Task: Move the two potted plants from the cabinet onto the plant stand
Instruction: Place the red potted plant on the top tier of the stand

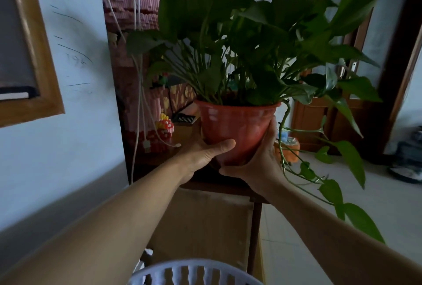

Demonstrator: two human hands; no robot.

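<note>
A red plastic pot (235,125) with a big leafy green plant (251,40) is held up in front of me, above the dark wooden cabinet top (205,182). My left hand (203,154) cups the pot's lower left side, thumb across its front. My right hand (258,159) grips the lower right side and base. Long vines with leaves (331,191) trail down to the right. I see only this one potted plant, and no plant stand is in view.
A white wall with a wood-framed picture (29,61) is close on the left. Pink block-built figures (137,11) and hanging cables (139,102) stand behind the cabinet. A pale plastic basket rim (194,271) is at the bottom. Tiled floor (296,250), a wooden door and shoes (408,159) lie right.
</note>
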